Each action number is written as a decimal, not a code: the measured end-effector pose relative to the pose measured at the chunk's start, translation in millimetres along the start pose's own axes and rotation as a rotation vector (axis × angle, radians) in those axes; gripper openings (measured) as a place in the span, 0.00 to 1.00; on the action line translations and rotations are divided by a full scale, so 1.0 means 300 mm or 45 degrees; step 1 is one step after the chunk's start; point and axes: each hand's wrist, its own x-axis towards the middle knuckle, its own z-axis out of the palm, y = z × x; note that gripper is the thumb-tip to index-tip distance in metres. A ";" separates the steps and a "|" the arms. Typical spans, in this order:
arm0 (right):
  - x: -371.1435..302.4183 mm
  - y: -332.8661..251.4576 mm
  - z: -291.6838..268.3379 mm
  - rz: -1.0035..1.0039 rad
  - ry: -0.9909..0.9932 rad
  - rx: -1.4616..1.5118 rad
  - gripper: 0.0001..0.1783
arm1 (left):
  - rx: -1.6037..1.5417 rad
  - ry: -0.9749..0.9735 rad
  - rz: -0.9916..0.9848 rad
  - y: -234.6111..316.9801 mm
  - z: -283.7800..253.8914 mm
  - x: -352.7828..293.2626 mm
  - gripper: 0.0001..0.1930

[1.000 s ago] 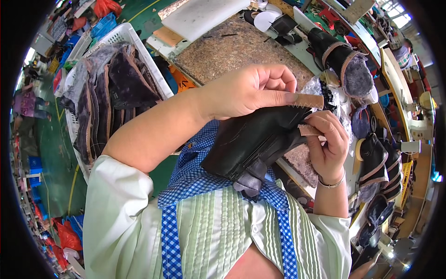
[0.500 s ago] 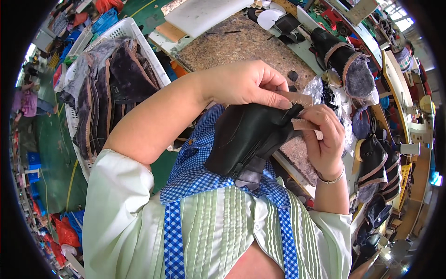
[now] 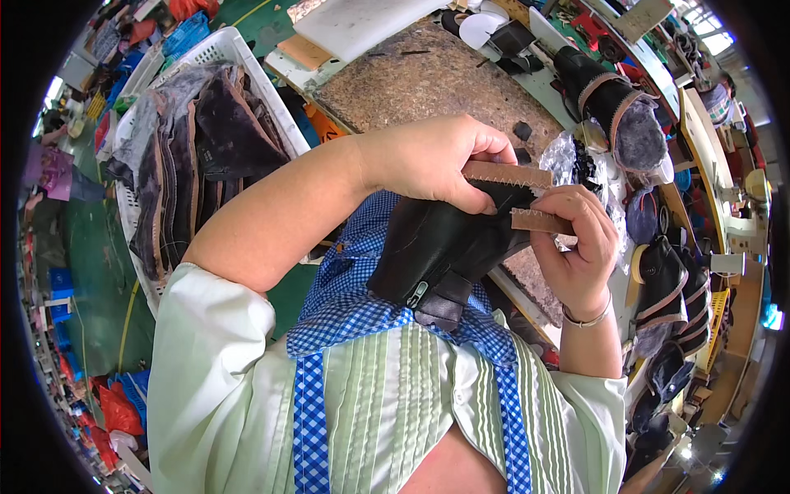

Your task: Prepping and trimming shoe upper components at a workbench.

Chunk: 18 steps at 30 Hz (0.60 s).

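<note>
A black leather boot upper (image 3: pixel 424 247) hangs in front of me, over my blue checked apron. Its tan edges, stitched in zigzag, spread apart at the far right end. My left hand (image 3: pixel 436 158) grips the upper tan edge (image 3: pixel 510 174), thumb on the leather and fingers behind. Lower down, my right hand (image 3: pixel 580 251) pinches the other tan edge (image 3: pixel 539 221) between thumb and fingers. A silver zipper pull (image 3: pixel 418 294) shows low on the upper, beside a small dark leather flap (image 3: pixel 444 303).
A white crate (image 3: pixel 284 123) at the left holds several dark fur-lined pieces (image 3: pixel 230 128). Ahead lies a worn brown work board (image 3: pixel 395 86) with a white slab (image 3: pixel 362 25) beyond. Fur-lined black boot uppers (image 3: pixel 605 95) and clear plastic (image 3: pixel 559 156) sit at the right.
The boot upper has turned slightly in my hands, so the tan edges lie flatter to view and the zipper pull shows. Both hands keep their hold; the left thumb has shifted a little left and down.
</note>
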 end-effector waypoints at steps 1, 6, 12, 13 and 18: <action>0.004 -0.002 0.001 0.034 -0.005 -0.029 0.12 | -0.002 -0.006 -0.014 0.000 0.000 0.000 0.22; 0.013 0.002 0.005 0.093 -0.021 -0.040 0.12 | 0.018 -0.021 -0.030 0.018 -0.002 0.001 0.21; 0.013 -0.007 0.016 0.036 0.023 -0.088 0.12 | 0.098 -0.014 -0.089 0.028 0.002 0.001 0.20; 0.009 -0.016 0.015 0.021 0.046 -0.144 0.12 | 0.136 -0.013 -0.087 0.024 0.003 0.002 0.20; 0.009 -0.040 -0.001 0.217 0.115 -0.136 0.12 | -0.052 -0.046 -0.028 0.009 0.005 0.007 0.20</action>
